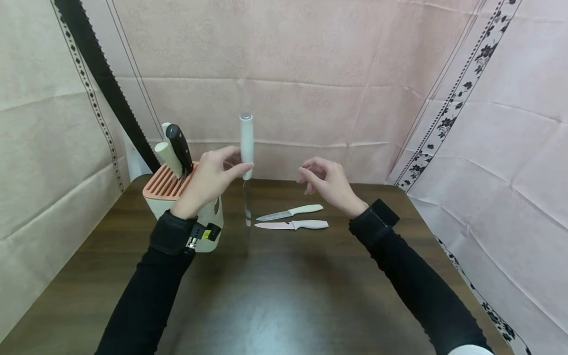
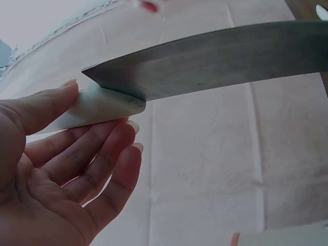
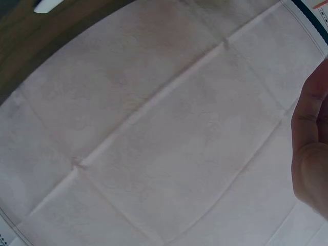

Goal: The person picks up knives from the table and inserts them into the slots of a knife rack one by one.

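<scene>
My left hand point(image 1: 213, 177) pinches the lower end of a white-handled knife point(image 1: 246, 143) between thumb and fingers, holding it upright above the table with the blade point(image 1: 245, 204) pointing down. The left wrist view shows the thumb on the white handle point(image 2: 97, 107), the fingers point(image 2: 102, 159) beneath it, and the broad steel blade point(image 2: 220, 59) running out to the right. My right hand point(image 1: 326, 182) hovers a little to the right of the knife, fingers loosely curled and holding nothing. Only an edge of that hand point(image 3: 312, 148) shows in the right wrist view.
A knife block point(image 1: 164, 190) with a peach slotted top stands at the left behind my left wrist, with a black handle point(image 1: 179, 148) and pale handles in it. Two small white-handled knives point(image 1: 290, 212) point(image 1: 293, 225) lie on the dark wooden table point(image 1: 284, 296). Pink cloth hangs behind.
</scene>
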The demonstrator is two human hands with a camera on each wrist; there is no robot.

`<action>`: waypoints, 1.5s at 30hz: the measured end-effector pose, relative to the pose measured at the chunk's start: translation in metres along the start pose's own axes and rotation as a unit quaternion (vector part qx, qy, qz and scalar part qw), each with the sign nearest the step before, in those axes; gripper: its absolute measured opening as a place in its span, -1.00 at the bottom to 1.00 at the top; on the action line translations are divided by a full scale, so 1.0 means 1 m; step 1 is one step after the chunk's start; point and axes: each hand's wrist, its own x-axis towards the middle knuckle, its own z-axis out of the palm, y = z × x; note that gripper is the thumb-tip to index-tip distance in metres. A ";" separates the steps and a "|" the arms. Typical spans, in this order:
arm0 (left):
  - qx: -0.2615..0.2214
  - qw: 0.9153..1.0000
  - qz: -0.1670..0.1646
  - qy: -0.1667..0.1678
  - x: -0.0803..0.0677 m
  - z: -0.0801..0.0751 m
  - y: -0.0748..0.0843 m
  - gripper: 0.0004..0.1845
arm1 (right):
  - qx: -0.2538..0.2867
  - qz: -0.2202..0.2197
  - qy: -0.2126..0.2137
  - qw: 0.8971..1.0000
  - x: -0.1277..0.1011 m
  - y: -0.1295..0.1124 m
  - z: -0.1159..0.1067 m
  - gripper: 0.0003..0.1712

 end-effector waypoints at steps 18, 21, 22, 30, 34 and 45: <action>0.021 0.999 -0.018 0.036 0.005 -0.053 0.006 -0.63 | -0.004 0.033 -0.010 0.999 -0.005 0.019 0.004 -0.80; 0.029 0.999 -0.011 0.045 0.005 -0.060 0.007 -0.63 | -0.002 0.032 -0.010 0.999 -0.006 0.020 0.004 -0.81; 0.034 0.998 -0.010 0.049 0.005 -0.063 0.008 -0.64 | -0.001 0.032 -0.010 0.999 -0.006 0.020 0.004 -0.81; 0.044 0.995 -0.034 0.080 -0.004 -0.084 0.014 -0.63 | -0.007 0.035 -0.012 0.999 -0.008 0.020 0.005 -0.80; 0.038 0.994 -0.047 0.089 -0.008 -0.095 0.014 -0.62 | -0.011 0.041 -0.012 0.999 -0.008 0.021 0.006 -0.79; 0.074 0.988 -0.066 0.117 -0.014 -0.122 0.013 -0.57 | -0.010 0.052 -0.019 0.998 -0.011 0.026 0.007 -0.78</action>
